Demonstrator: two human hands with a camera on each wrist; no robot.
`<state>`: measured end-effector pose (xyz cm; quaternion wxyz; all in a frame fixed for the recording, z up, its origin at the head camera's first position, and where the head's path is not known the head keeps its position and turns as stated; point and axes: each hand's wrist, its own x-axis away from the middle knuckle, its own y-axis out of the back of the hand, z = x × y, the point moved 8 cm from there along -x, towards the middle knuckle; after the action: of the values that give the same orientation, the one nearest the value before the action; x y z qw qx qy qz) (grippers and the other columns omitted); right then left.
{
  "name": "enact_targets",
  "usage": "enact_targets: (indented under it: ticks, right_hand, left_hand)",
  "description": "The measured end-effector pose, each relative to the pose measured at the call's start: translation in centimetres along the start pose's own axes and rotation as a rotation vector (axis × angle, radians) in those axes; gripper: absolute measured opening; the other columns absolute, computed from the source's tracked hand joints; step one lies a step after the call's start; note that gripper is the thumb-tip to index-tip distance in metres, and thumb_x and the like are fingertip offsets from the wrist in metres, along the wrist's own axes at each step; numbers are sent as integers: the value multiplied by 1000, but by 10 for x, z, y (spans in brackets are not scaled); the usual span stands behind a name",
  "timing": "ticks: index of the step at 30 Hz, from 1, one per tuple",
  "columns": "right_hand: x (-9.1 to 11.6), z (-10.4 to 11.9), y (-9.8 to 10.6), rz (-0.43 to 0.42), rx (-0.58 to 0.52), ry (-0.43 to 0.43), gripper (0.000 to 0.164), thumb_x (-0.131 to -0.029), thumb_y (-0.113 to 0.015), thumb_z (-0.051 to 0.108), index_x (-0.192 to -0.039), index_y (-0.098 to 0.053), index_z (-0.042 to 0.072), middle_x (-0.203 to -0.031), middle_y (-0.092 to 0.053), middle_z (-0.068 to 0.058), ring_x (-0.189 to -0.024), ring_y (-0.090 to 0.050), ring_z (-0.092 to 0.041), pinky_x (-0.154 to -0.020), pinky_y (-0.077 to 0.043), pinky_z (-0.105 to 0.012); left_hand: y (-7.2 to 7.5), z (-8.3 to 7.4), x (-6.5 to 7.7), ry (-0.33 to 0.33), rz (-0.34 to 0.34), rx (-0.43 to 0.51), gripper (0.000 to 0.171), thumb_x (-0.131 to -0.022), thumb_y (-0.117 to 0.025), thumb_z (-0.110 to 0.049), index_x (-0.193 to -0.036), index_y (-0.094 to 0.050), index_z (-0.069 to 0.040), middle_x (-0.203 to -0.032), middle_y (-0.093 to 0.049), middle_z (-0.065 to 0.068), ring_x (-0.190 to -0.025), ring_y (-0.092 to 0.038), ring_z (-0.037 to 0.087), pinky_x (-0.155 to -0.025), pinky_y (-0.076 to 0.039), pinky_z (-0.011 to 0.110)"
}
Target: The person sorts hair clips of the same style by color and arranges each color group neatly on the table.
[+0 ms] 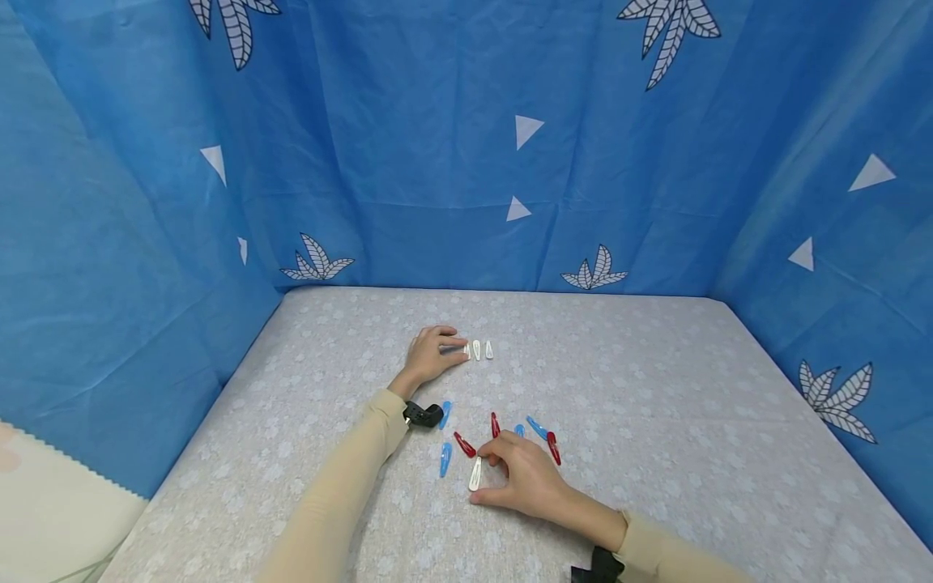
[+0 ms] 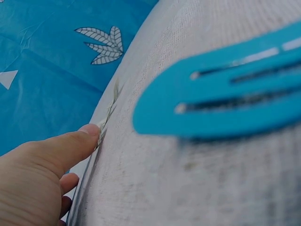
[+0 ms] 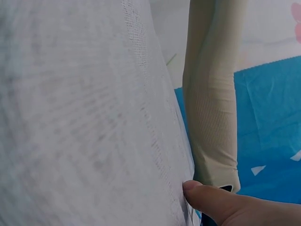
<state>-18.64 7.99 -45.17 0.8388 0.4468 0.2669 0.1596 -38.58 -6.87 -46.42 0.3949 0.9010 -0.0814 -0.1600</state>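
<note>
Toward the back of the table, my left hand (image 1: 432,355) pinches a white snap hair clip (image 1: 467,351) between thumb and fingers, at the left end of a short row. Beside it stand two more white clips, the middle one (image 1: 477,350) and the right one (image 1: 489,350). Nearer the front, my right hand (image 1: 526,476) spans another white snap hair clip (image 1: 475,474), index finger at its upper end and thumb at its lower end. In the right wrist view my right thumb (image 3: 207,197) shows; that clip is largely hidden there.
Around my right hand lie red clips (image 1: 464,444) and blue clips (image 1: 445,459), one blue clip partly behind the fingers. Another blue clip (image 2: 211,89) looms close in the left wrist view, under the left wrist. A blue curtain (image 1: 452,162) borders the patterned tablecloth (image 1: 656,389).
</note>
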Motion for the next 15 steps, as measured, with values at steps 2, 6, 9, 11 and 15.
enact_targets:
  ticks: [2,6,9,11,15]
  right_hand:
    - [0,1,0,-5,-1,3,51,-66,-85,55,-100,-71,19,-81,-53,14,-66,-40,6,-58,-37,-11]
    - [0,0,0,-21,3,0,50,-66,-85,55,-98,-71,19,-81,-53,14,-66,-40,6,-58,-37,-11]
    - [1,0,-1,-27,13,-8,48,-66,-85,53,-98,-71,19,-81,-53,15,-66,-40,6,-57,-37,-11]
    - [1,-1,-1,-25,15,-16,47,-66,-86,51,-98,-71,20,-81,-52,15,-66,-39,6,-57,-36,-11]
    - [1,-1,-2,-18,11,-23,44,-67,-86,48,-98,-72,20,-81,-52,15,-66,-39,6,-57,-36,-11]
  left_hand:
    - [0,0,0,-2,-2,0,35,-86,-75,-34,-117,-74,-17,-138,-56,6,-135,-42,29,-116,-27,51]
    - [0,1,0,1,-5,2,35,-86,-75,-34,-117,-74,-17,-138,-56,6,-135,-42,28,-115,-27,51]
    - [-1,1,0,7,-5,0,36,-86,-75,-34,-117,-74,-17,-138,-56,6,-135,-42,28,-115,-27,50]
    - [-1,1,0,14,-1,-1,36,-86,-74,-35,-118,-73,-17,-139,-55,5,-135,-41,27,-116,-27,50]
    - [-1,1,0,19,0,0,36,-87,-74,-35,-117,-74,-17,-139,-55,5,-136,-40,27,-116,-26,51]
